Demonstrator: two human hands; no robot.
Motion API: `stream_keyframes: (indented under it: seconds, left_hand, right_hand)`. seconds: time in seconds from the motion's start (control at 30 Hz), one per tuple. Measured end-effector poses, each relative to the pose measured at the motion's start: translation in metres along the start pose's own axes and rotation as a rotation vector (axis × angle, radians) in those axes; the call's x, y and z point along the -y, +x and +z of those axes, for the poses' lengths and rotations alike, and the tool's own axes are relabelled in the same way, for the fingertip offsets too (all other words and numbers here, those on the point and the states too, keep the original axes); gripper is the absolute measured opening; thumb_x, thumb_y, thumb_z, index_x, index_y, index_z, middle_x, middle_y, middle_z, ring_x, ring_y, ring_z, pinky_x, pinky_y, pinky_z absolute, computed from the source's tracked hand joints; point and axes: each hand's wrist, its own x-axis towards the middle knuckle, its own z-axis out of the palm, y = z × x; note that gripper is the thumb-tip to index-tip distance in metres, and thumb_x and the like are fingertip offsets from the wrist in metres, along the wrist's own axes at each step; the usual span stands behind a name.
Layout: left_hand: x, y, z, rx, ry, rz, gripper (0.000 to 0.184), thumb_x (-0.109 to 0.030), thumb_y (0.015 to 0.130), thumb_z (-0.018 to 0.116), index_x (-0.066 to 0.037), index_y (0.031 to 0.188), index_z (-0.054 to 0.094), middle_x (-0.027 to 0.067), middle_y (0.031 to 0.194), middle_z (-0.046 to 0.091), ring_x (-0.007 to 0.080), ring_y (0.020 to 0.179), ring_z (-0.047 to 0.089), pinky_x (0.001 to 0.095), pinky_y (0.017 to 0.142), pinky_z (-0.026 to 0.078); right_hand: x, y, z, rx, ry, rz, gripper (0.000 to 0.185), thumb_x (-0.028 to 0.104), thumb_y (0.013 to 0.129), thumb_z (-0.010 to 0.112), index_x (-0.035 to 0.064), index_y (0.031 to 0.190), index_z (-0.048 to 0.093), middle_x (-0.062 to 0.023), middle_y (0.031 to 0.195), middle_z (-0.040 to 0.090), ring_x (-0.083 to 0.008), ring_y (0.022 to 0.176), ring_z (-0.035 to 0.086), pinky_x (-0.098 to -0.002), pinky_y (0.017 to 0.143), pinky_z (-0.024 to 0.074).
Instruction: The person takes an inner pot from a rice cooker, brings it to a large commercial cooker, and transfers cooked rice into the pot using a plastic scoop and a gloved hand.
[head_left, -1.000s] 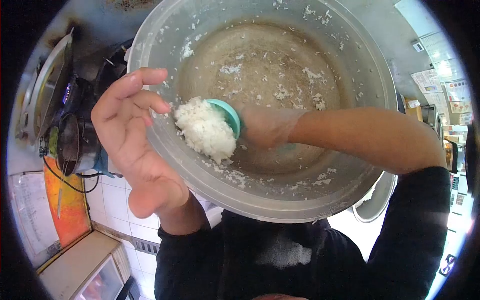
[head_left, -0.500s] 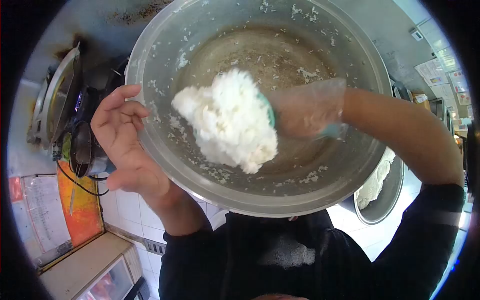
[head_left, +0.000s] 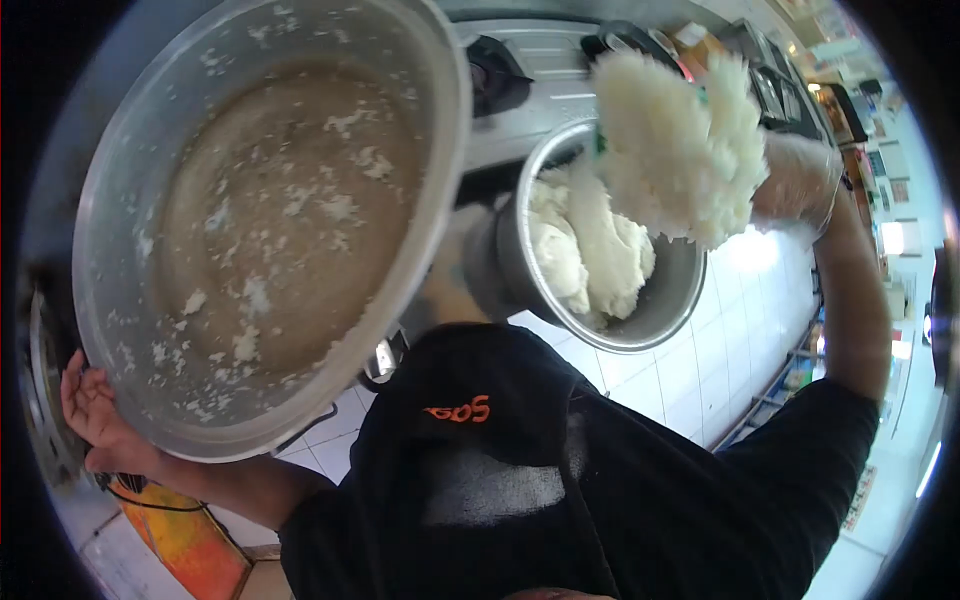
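My right hand, in a clear plastic glove, holds a green scoop heaped with a big clump of white cooked rice. The rice hides most of the scoop and my fingertips. Below this clump is a smaller metal pot with more white rice inside. On the left, a large metal pot leans tilted, with rice grains stuck to its wall and its browned bottom. My bare left hand lies against its outer lower-left side, fingers loosely bent and not around the rim.
Behind the pots runs a grooved metal counter with dark items on it. A white tiled floor lies below the smaller pot. An orange panel stands at the lower left, and shelving at the right.
My right hand has carried the rice clump out of the large pot, rightward and up, over the smaller pot. The view has turned right, so the large pot and my left hand appear farther left.
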Motion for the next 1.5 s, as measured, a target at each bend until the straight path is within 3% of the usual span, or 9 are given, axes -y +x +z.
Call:
stream_keyframes:
  seconds: [0.03,0.07,0.13,0.33,0.67,0.73,0.8,1.0,1.5]
  left_hand:
    - [0.003,0.001,-0.005,0.034,-0.025,-0.001,0.116,-0.091,0.073,0.031,0.007,0.134,0.039,0.0268,0.135,0.047,0.0208,0.097,0.053,0.0287,0.085,0.040]
    - [0.000,0.000,-0.001,0.052,-0.027,-0.002,0.116,-0.091,0.073,0.031,0.007,0.134,0.039,0.0268,0.135,0.047,0.0208,0.097,0.053,0.0287,0.085,0.040]
    - [-0.011,-0.004,0.010,0.020,0.015,0.014,0.116,-0.089,0.074,0.036,0.008,0.136,0.037,0.0287,0.136,0.045,0.0219,0.097,0.052,0.0301,0.084,0.041]
    - [0.008,0.014,-0.033,0.114,0.055,0.005,0.116,-0.088,0.075,0.039,0.010,0.137,0.035,0.0296,0.138,0.043,0.0240,0.098,0.052,0.0310,0.084,0.041]
    - [0.002,0.008,-0.040,0.175,0.073,-0.028,0.099,-0.075,0.087,0.037,0.010,0.136,0.037,0.0267,0.140,0.044,0.0267,0.107,0.055,0.0332,0.095,0.045]
    - [-0.001,0.003,-0.034,0.143,0.133,0.012,0.086,-0.068,0.095,0.020,0.007,0.133,0.041,0.0213,0.134,0.051,0.0240,0.109,0.056,0.0309,0.098,0.044]
    - [-0.021,-0.004,-0.005,0.065,0.335,0.077,0.093,-0.076,0.090,0.022,0.005,0.130,0.044,0.0179,0.125,0.055,0.0203,0.101,0.056,0.0296,0.090,0.045]
    - [-0.035,-0.009,0.018,-0.099,0.107,-0.005,0.117,-0.096,0.069,0.024,0.004,0.125,0.048,0.0130,0.112,0.057,0.0122,0.077,0.042,0.0244,0.071,0.033]
    - [-0.019,-0.014,0.041,-0.234,-0.352,0.126,0.130,-0.102,0.055,0.028,0.010,0.119,0.044,0.0193,0.103,0.057,0.0128,0.077,0.041,0.0244,0.071,0.035]
  right_hand:
    - [-0.027,-0.011,0.027,0.143,-0.032,0.241,0.036,0.018,0.087,0.062,0.0061,0.120,0.060,-0.0142,0.121,0.062,-0.0271,0.115,0.057,-0.0398,0.103,0.0428]
    - [-0.077,-0.021,0.072,-0.243,-0.525,-0.445,0.036,0.020,0.085,0.064,0.0048,0.117,0.061,-0.0139,0.120,0.063,-0.0294,0.114,0.057,-0.0405,0.102,0.0431]
    - [-0.080,-0.027,0.127,-0.196,0.314,0.070,0.035,0.022,0.086,0.062,0.0038,0.117,0.061,-0.0169,0.118,0.063,-0.0323,0.109,0.059,-0.0409,0.099,0.0442]
    - [-0.055,-0.024,0.246,-0.414,0.266,0.680,0.028,0.007,0.087,0.053,0.0029,0.114,0.048,-0.0234,0.081,0.064,-0.0428,0.082,0.065,-0.0495,0.072,0.0512]
    - [-0.039,-0.047,0.189,-0.396,0.258,0.860,0.055,-0.003,0.087,0.053,0.0128,0.138,0.037,-0.0277,0.105,0.063,-0.0438,0.096,0.064,-0.0489,0.081,0.0498]
    - [-0.050,-0.042,0.191,-0.900,0.280,0.497,0.050,0.001,0.089,0.052,0.0136,0.135,0.040,-0.0243,0.116,0.061,-0.0324,0.109,0.062,-0.0441,0.088,0.0490]
    - [-0.073,-0.030,0.172,-1.142,1.726,0.129,0.055,-0.001,0.090,0.051,0.0113,0.142,0.037,-0.0194,0.128,0.056,-0.0263,0.121,0.054,-0.0405,0.099,0.0438]
    - [0.111,0.068,-0.005,-1.084,-0.119,-0.036,0.052,-0.002,0.092,0.048,0.0069,0.143,0.038,-0.0252,0.128,0.055,-0.0344,0.117,0.058,-0.0438,0.097,0.0464]
    - [0.321,0.420,-0.027,-0.598,-0.197,-0.451,0.023,0.006,0.090,0.046,-0.0065,0.109,0.050,-0.0254,0.087,0.067,-0.0384,0.082,0.068,-0.0454,0.069,0.0548]
